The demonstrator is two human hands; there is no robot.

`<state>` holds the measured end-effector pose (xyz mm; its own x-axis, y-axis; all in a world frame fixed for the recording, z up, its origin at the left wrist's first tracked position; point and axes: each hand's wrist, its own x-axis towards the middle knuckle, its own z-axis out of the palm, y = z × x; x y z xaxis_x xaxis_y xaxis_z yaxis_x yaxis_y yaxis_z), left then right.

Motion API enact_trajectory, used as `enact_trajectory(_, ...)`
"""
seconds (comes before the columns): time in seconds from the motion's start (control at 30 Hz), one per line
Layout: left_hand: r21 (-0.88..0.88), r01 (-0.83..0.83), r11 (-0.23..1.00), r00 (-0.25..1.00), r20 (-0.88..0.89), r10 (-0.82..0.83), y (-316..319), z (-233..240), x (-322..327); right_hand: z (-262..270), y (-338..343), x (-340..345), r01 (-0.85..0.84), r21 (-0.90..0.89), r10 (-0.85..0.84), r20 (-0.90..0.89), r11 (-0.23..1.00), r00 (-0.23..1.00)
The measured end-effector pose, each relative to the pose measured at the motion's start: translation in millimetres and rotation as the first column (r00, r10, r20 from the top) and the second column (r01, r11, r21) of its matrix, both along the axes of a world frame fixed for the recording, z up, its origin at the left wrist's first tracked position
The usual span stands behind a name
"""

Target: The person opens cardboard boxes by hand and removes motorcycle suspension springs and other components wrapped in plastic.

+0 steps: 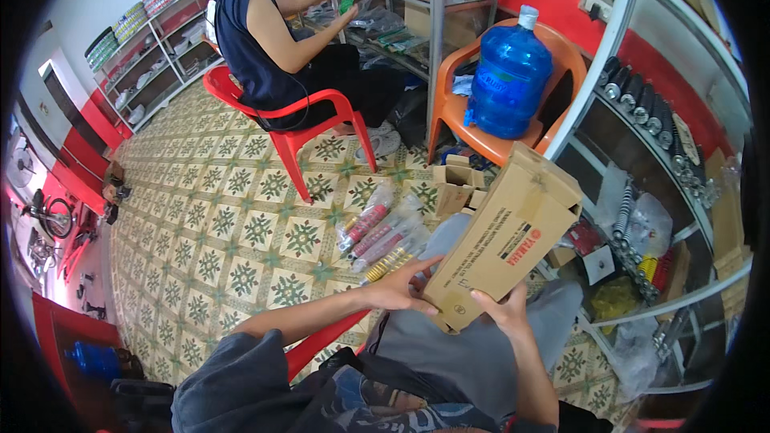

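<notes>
A long brown Yamaha cardboard box (502,240) is tilted above my lap, its far end raised to the upper right. My left hand (400,288) touches the lower left edge with the fingers spread along it. On the near right side, my right hand (505,310) grips the box with the thumb over the printed face. The far end flap looks creased and taped. Beyond my knee, several shock absorbers (376,237) with red and yellow springs lie in clear plastic bags on the patterned tile floor (295,234).
A small open cardboard box (455,183) stands past my knee. An orange chair (460,117) bears a blue water jug (511,81). To the right, a metal-framed display shelf (580,111) holds several shock absorbers. Another person (264,36) sits on a red plastic chair (289,150) at a glass cabinet (436,30).
</notes>
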<state>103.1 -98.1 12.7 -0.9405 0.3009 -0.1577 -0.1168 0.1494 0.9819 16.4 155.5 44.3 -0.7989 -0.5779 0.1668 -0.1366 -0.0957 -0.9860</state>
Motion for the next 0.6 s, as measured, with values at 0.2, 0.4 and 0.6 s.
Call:
enact_trajectory(0.2, 0.077, -0.068, 0.995, 0.990, -0.119, 0.077, 3, -16, 6, 18, -1, 16, -0.065, 0.134, 0.100, -0.275, 0.989, 0.956)
enact_trajectory(0.4, -0.022, -0.077, 0.997, 0.992, -0.099, 0.074, 0, -4, 12, 17, 0, 22, -0.093, 0.124, 0.115, -0.181, 0.988, 0.977)
enact_trajectory(0.6, -0.070, -0.140, 0.988, 0.987, -0.093, 0.133, -1, 3, 19, 30, -4, 26, -0.016, 0.010, 0.017, -0.149, 1.000, 0.989)
